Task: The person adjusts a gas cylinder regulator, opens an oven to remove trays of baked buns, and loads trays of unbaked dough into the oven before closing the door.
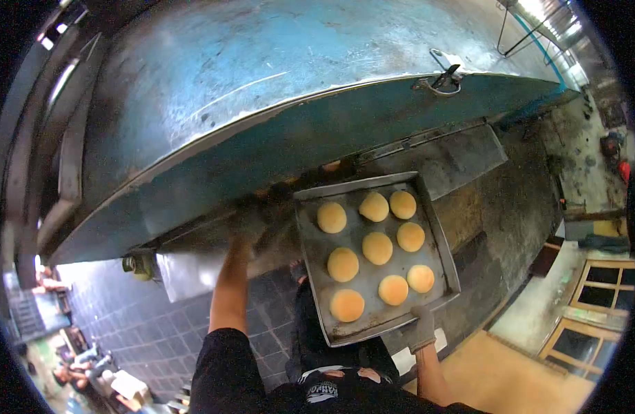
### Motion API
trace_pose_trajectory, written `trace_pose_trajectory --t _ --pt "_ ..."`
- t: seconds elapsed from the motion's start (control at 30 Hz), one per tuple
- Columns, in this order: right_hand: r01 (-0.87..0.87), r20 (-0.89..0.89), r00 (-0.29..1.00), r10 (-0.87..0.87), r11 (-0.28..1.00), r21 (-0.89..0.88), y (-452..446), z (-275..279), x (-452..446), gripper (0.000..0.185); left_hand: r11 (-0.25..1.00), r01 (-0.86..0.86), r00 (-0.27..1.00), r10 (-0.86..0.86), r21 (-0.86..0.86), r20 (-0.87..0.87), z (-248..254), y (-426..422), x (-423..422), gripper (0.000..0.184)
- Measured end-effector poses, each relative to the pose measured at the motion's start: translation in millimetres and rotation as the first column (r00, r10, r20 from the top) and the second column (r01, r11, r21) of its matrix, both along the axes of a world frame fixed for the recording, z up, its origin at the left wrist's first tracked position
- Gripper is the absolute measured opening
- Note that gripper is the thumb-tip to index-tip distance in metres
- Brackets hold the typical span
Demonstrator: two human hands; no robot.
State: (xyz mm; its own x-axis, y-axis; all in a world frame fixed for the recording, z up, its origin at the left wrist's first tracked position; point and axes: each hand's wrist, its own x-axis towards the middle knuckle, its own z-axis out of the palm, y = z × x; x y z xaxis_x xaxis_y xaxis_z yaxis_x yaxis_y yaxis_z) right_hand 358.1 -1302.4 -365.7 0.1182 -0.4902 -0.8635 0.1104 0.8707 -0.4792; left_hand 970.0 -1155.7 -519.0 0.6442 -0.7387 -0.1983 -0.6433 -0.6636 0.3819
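- Tray [368,277] bearing nine buns [377,248], before the oven [276,69].
- Right hand [420,328], gloved, clenched on its rim, away from the oven.
- Left hand [242,234] near the oven, blurred; grip unclear.

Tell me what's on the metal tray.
Nine round golden buns sit on the tray. Its dark, stained surface shows between them; the patches directly beneath the buns are covered, so they can't be seen.

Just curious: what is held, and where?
Right hand: a grey metal tray of golden buns, by its near rim, towards the right. Left hand: too blurred to tell.
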Motion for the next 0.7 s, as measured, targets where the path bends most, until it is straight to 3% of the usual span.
trace_pose_trajectory --t 0.13,0.27,0.33,0.37,0.43,0.5,0.53,0.57,0.6,0.63,0.7 --pt "0.038 0.105 0.993 -0.054 0.989 0.145 -6 4 60 0.026 0.993 -0.060 0.997 0.065 0.106 -0.042 49 69 -19 0.064" --pt "-0.032 0.110 0.994 0.021 0.995 0.095 -5 -40 101 0.029 0.919 -0.135 0.976 0.188 0.370 -0.111 87 193 -51 0.069" --pt "-0.099 0.186 0.977 0.101 0.995 -0.022 -10 -47 143 0.036 0.831 -0.016 0.987 0.103 0.556 -0.125 53 264 -48 0.069" --pt "-0.131 0.220 0.964 0.146 0.988 -0.083 -10 -53 158 0.039 0.831 -0.021 0.987 0.107 0.557 -0.122 64 278 -51 0.069" --pt "-0.404 0.108 0.871 0.480 0.823 -0.399 -12 -93 161 0.048 0.746 -0.114 0.972 0.221 0.656 -0.082 95 300 -56 0.065" --pt "-0.323 0.184 0.913 0.365 0.920 -0.220 -24 -77 203 0.050 0.731 -0.157 0.957 0.278 0.665 -0.079 98 329 -54 0.063" --pt "-0.338 0.183 0.907 0.379 0.916 -0.217 -28 -91 210 0.050 0.710 -0.193 0.943 0.326 0.678 -0.073 100 343 -52 0.060" --pt "-0.544 -0.026 0.811 0.584 0.738 -0.399 -35 -125 213 0.055 0.702 -0.205 0.936 0.344 0.682 -0.073 102 349 -49 0.060" --pt "-0.717 -0.262 0.657 0.707 0.478 -0.508 -40 -158 217 0.059 0.708 -0.217 0.936 0.347 0.672 -0.064 103 354 -45 0.059" --pt "-0.784 -0.412 0.559 0.720 0.297 -0.545 -45 -181 222 0.062 0.712 -0.231 0.934 0.353 0.663 -0.054 105 360 -43 0.059" --pt "-0.680 -0.171 0.676 0.717 0.516 -0.522 -56 -215 237 0.068 0.741 -0.258 0.932 0.361 0.620 -0.043 102 370 -47 0.054"
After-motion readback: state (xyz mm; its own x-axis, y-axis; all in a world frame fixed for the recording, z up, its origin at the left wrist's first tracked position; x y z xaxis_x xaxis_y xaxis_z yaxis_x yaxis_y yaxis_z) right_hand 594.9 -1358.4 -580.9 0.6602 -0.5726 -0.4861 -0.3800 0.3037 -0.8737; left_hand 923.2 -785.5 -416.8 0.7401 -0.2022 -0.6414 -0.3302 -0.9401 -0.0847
